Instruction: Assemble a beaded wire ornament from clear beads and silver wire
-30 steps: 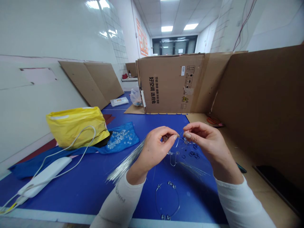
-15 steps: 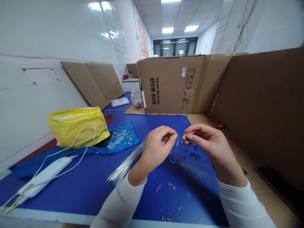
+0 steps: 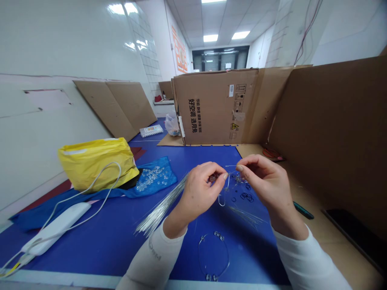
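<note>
While both hands work just above the blue-topped table (image 3: 99,251), each grip is closed. Left hand (image 3: 198,194): thumb and forefinger pinch a small cluster of dark beads (image 3: 213,177). Right hand (image 3: 266,186): fingertips (image 3: 240,168) clasp a thin wire (image 3: 231,169), which reaches across toward the left grip. Whether it passes through the beads is too small to tell.

A clear wire loop (image 3: 222,197) hangs just below and between the grips; any join to the beads cannot be made out. Small dark rings (image 3: 244,196) lie on the table just below the right grip, and a short bundle of wires (image 3: 244,216) lies lower still. A longer bundle of silver wires (image 3: 160,210) lies below and left of the left grip. A wire ring set with clear beads (image 3: 213,255) lies well below both grips.

Left of the left grip: a blue cloth (image 3: 166,173) holding loose clear beads (image 3: 150,178), then a yellow plastic bag (image 3: 96,165) and a white power adapter (image 3: 56,227). Right of the right grip, a teal pen (image 3: 303,210) lies beside a cardboard partition (image 3: 317,121).
</note>
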The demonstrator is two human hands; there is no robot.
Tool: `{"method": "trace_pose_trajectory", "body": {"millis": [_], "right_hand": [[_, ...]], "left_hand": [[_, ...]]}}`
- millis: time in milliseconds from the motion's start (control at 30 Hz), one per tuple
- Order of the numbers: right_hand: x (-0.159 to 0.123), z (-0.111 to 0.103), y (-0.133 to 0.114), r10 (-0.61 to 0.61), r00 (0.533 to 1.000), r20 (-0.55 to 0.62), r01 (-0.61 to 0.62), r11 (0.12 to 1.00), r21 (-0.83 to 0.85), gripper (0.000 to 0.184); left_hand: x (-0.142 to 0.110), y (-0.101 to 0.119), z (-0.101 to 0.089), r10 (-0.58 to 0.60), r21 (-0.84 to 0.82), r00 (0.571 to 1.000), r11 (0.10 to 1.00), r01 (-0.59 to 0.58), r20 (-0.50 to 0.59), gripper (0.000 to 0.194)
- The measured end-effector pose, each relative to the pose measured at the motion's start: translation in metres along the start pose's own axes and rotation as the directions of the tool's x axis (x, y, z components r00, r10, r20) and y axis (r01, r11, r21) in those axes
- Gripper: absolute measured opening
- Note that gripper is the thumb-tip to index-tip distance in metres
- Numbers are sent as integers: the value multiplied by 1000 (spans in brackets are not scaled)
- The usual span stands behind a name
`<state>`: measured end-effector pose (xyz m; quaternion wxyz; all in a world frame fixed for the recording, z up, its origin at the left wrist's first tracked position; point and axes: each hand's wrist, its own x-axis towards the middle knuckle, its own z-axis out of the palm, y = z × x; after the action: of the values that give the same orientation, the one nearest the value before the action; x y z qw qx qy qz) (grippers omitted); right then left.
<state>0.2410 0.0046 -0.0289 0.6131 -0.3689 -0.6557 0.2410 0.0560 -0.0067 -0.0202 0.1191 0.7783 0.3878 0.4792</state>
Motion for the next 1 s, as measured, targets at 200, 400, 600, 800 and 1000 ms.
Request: {"method": "trace_pose_trajectory", "body": {"millis": [200,400,600,800,1000], "right_hand": [[-2,4,-4,-34,998,52,37,997,-64,7],[-1,2,-5,22,999,-47,-25,997,-67,4],[-2,6,-5,77,996,39,-80,995,63,7],[3,0,3,183,980,75,-196,954,229,21],[7,2,6,231,965,124,-261,890,375,25]], "left_hand": [[-3,6,1,59,120,998,991,-61,13,12],[-5,7,3,137,198,990,972,-126,-39,13],[-4,7,1,119,150,992,981,-125,49,11],[-4,4,-1,-39,-47,999,998,40,22,4],[-1,4,-3,-29,-117,997,992,37,70,7]]}}
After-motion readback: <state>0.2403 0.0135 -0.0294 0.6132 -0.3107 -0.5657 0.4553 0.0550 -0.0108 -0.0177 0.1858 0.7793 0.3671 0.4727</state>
